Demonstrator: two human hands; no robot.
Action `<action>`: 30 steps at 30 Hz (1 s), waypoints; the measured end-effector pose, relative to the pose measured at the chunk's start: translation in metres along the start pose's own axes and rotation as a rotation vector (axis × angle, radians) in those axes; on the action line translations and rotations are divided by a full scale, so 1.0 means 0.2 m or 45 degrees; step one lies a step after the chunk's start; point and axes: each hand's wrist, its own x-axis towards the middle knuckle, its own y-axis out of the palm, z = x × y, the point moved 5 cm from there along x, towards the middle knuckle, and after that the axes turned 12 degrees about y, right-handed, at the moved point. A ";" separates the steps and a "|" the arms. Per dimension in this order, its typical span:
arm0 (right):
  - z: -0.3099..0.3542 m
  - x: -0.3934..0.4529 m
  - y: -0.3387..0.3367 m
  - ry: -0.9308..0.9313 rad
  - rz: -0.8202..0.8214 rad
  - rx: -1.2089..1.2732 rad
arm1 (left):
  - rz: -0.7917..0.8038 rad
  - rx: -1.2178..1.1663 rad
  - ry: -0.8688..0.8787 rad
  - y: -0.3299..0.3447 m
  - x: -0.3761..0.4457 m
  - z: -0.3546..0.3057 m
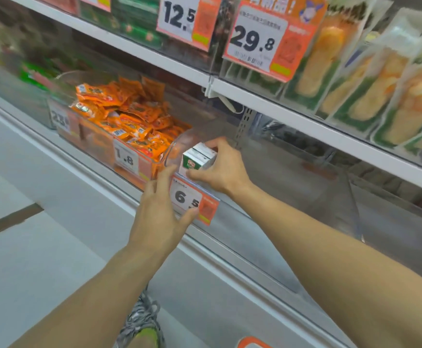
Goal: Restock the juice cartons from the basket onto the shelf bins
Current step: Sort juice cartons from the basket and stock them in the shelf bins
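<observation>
A small pack of green-and-white juice cartons (196, 159) sits at the front left corner of a clear plastic shelf bin (305, 197). My right hand (223, 169) grips the pack from the right, fingers over its top and thumb at its lower front. My left hand (161, 209) rests against the bin's front, its fingers straight and touching the edge around the 6.5 price tag (192, 199). Only an orange rim (252, 342) shows at the bottom edge; I cannot tell whether it is the basket.
To the left stands a clear bin of orange snack packets (129, 121) tagged 1.8. The shelf above (305, 121) carries packaged corn cobs (380, 84) and hanging price signs 12.5 and 29.8. Grey floor tiles (29, 247) lie at the left; my shoe (142, 320) shows below.
</observation>
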 end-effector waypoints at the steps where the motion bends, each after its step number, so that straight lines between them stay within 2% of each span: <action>1: 0.00 0.01 0.01 -0.037 -0.008 -0.054 | 0.001 -0.003 -0.007 0.00 0.00 0.00; 7: -0.04 0.04 0.06 -0.055 0.004 -0.136 | 0.020 0.008 -0.035 -0.01 -0.01 -0.01; 13: 0.00 -0.10 -0.13 0.058 0.256 0.022 | 0.085 0.040 -0.043 -0.02 -0.01 -0.05; 17: 0.05 -0.42 -0.45 -0.089 0.093 0.017 | 0.026 0.122 -0.057 -0.08 -0.01 -0.12; 20: -0.03 -0.79 -0.63 -0.095 0.079 0.093 | 0.007 0.187 -0.008 -0.09 -0.04 -0.26; 23: -0.23 -1.14 -0.70 0.007 0.120 0.173 | 0.278 0.087 -0.024 0.05 -0.15 -0.40; 26: -0.55 -1.42 -0.65 0.219 0.221 0.236 | 0.790 0.027 0.121 0.30 -0.38 -0.54; 30: -0.99 -1.77 -0.55 0.457 0.428 0.217 | 1.466 0.268 0.434 0.59 -0.83 -0.63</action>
